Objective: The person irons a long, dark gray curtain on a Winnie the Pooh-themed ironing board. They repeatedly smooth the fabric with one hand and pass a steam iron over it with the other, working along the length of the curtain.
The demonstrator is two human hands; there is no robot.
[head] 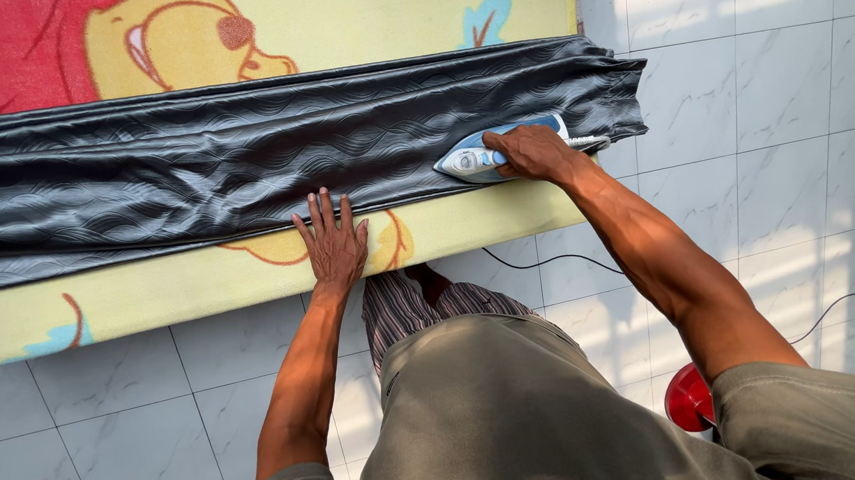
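We look down at our two bare arms above a low padded mat (200, 286) that lies on a white tiled floor (735, 48). The mat is yellow with a cartoon print in red, orange and light blue. Across the mat, from the left edge to near its right end, lies a long dark grey cloth (192, 166) with a shiny wave pattern and many long folds.

Our right hand (534, 152) is closed around the handle of a blue and white iron (482, 156). The iron rests flat on the cloth, at the near right part of it, with its tip pointing to the left. A thin dark cord (549, 259) runs over the tiles on the right, near the mat's edge.

Our left hand (332, 242) is open and flat, the fingers stretched and a little spread. The fingertips touch the near edge of the cloth and the palm presses on the yellow mat just beside it. This hand holds nothing. It is to the left of the iron and apart from it.

Below the arms we see our olive shirt (500, 415) and striped trousers (402, 307). A round red thing (687, 399) stands on the floor at the near right, partly hidden by the right sleeve.
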